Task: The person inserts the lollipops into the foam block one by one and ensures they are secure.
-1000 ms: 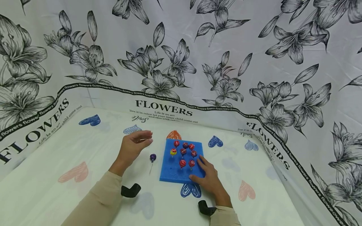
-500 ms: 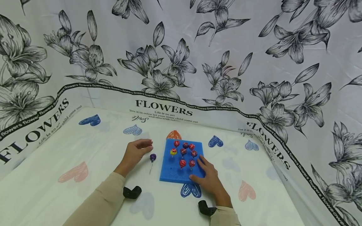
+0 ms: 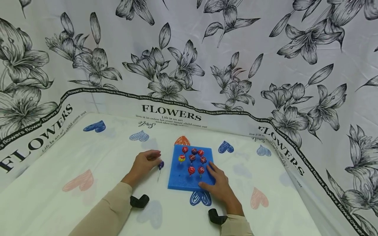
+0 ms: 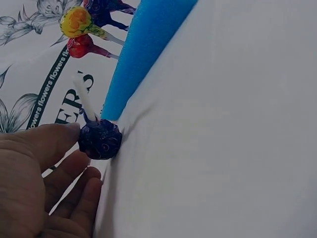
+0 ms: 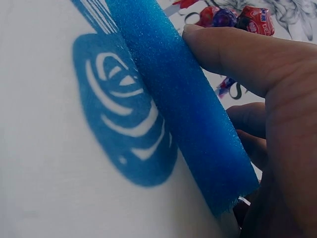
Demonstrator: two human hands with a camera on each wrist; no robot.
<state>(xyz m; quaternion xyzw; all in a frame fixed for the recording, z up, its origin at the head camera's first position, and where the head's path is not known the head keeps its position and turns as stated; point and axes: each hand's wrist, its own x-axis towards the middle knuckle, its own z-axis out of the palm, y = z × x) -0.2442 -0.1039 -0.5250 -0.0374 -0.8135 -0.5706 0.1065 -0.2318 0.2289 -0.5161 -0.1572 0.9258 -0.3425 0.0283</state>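
Observation:
A purple-wrapped lollipop [image 3: 161, 165] lies on the cloth left of the blue foam block [image 3: 177, 181], its white stick toward me. My left hand [image 3: 143, 164] is beside its head. In the left wrist view the thumb tip is right against the lollipop head [image 4: 100, 140], while the other fingers stay loosely bent and apart below it. My right hand [image 3: 220, 183] holds the foam block at its near right corner, with the thumb on the near edge and the fingers along the right side. Several wrapped lollipops [image 3: 191, 170] stand upright in the block, mostly red, one yellow [image 3: 181, 158].
A white cloth with printed hearts [image 3: 259, 198] covers the table. Behind it hangs a flower-print curtain [image 3: 189, 62]. Black wrist devices [image 3: 140, 201] sit near both sleeves. A small hole [image 3: 179, 175] shows in the foam's near left part.
My left hand has come down and toward the right, up to the loose purple lollipop. My right hand stays on the foam block, and the standing lollipops have not moved.

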